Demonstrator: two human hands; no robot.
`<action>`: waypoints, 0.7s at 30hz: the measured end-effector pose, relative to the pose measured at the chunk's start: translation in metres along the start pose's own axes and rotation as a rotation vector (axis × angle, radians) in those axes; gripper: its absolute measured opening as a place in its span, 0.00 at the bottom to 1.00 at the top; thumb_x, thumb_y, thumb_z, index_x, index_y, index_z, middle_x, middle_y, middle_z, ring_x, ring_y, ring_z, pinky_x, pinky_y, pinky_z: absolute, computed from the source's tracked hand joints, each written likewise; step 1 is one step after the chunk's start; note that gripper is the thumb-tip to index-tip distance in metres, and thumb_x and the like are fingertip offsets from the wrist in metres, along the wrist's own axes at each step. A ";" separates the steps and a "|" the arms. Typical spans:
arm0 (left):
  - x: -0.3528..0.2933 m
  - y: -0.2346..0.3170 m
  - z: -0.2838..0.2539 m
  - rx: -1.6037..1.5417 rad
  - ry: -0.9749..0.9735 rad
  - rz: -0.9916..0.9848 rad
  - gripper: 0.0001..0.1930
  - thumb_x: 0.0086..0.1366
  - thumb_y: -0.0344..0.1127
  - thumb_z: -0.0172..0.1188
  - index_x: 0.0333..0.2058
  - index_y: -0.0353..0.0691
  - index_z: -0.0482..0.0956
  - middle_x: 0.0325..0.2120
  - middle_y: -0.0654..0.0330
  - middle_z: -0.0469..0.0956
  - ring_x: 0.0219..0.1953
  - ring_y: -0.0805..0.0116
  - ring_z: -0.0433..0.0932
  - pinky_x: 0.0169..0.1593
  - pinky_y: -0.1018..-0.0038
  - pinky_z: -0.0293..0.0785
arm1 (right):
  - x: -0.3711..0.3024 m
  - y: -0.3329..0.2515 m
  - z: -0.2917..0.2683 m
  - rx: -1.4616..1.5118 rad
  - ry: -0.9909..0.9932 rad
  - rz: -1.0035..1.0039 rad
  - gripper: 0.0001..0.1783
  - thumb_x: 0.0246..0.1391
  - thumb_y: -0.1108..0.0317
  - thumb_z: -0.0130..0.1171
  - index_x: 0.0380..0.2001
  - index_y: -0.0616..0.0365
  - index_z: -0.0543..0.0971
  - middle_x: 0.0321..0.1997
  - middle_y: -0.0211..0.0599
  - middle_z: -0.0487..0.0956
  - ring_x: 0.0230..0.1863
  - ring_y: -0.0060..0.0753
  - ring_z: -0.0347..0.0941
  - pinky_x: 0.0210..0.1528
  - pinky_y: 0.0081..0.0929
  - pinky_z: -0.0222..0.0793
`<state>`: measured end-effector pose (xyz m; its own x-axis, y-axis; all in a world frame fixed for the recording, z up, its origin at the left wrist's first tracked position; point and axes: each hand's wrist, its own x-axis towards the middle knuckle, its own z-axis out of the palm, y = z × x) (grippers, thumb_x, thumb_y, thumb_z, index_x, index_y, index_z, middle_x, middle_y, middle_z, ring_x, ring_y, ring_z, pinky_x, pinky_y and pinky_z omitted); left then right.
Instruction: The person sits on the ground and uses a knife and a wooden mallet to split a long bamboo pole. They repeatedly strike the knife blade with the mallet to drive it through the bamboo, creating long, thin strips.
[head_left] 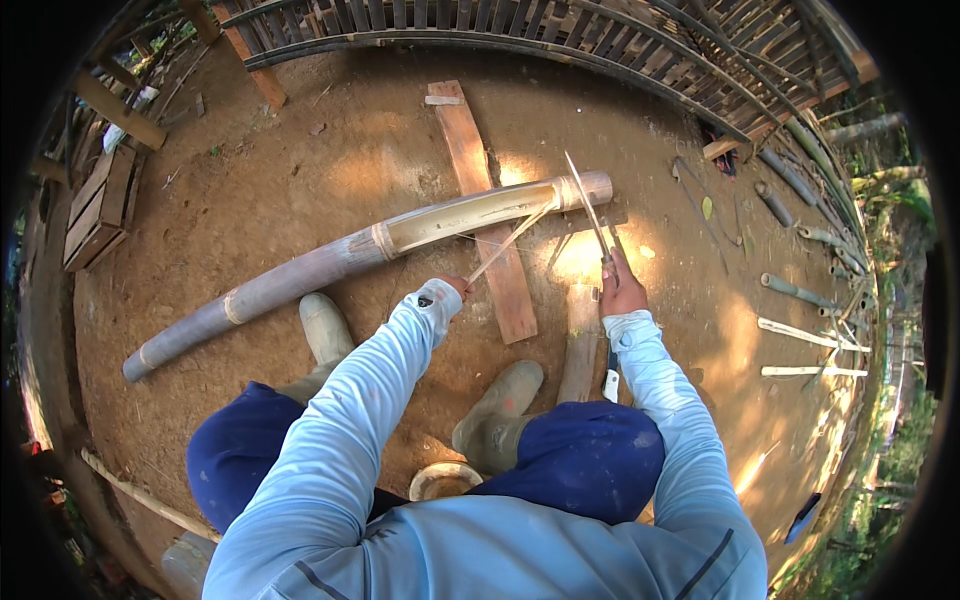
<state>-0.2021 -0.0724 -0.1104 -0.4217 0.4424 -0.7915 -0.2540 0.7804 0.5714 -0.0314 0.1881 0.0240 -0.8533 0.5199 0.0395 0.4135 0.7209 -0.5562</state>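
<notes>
A thick bamboo pole (310,268) lies slantwise before me, its upper wall cut away between two joints so the pale hollow shows. My left hand (457,287) is closed around the near end of a thin pale bamboo strip (508,245). The strip's far end reaches the right end of the cut opening; whether it is still attached there, I cannot tell. Closed on the handle of a machete (590,205) is my right hand (624,290). The long blade points up and away, seen nearly edge-on, and overlaps the pole's right end in view.
Under the pole lies a reddish wooden plank (510,290). Beside my right boot (500,400) are a short wooden piece (581,340) and a white-and-dark tool (611,378). A wooden crate (103,207) stands left; cut bamboo lengths (795,290) lie right; a slatted bamboo structure (480,22) spans the back.
</notes>
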 end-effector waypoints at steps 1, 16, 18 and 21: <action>0.000 -0.004 -0.003 0.014 0.007 0.028 0.11 0.65 0.37 0.49 0.43 0.47 0.77 0.25 0.61 0.74 0.24 0.65 0.72 0.28 0.60 0.75 | 0.000 -0.008 -0.002 0.013 0.023 -0.049 0.24 0.61 0.63 0.46 0.60 0.54 0.64 0.46 0.52 0.77 0.47 0.51 0.75 0.50 0.36 0.70; -0.036 -0.071 -0.009 -0.515 0.103 0.103 0.11 0.66 0.40 0.47 0.34 0.40 0.74 0.15 0.68 0.64 0.13 0.72 0.60 0.17 0.71 0.55 | 0.006 -0.008 -0.002 0.058 0.125 -0.071 0.25 0.61 0.62 0.47 0.61 0.51 0.64 0.45 0.53 0.77 0.46 0.47 0.76 0.47 0.35 0.70; -0.042 -0.086 0.016 -0.258 0.198 0.242 0.12 0.67 0.41 0.47 0.34 0.39 0.74 0.16 0.63 0.68 0.18 0.68 0.67 0.23 0.69 0.63 | 0.007 0.012 0.003 0.072 0.197 -0.035 0.25 0.60 0.61 0.48 0.60 0.54 0.65 0.46 0.52 0.77 0.46 0.46 0.76 0.48 0.34 0.70; -0.060 -0.103 0.050 0.022 0.290 0.399 0.13 0.66 0.41 0.47 0.35 0.38 0.75 0.21 0.54 0.74 0.27 0.58 0.74 0.33 0.66 0.69 | -0.005 0.064 0.009 0.139 0.246 0.142 0.25 0.59 0.60 0.49 0.59 0.58 0.66 0.47 0.51 0.77 0.47 0.42 0.75 0.49 0.31 0.69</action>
<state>-0.1077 -0.1569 -0.1324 -0.7078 0.5700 -0.4174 -0.0062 0.5857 0.8105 -0.0032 0.2275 -0.0198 -0.6807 0.7183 0.1439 0.4612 0.5728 -0.6776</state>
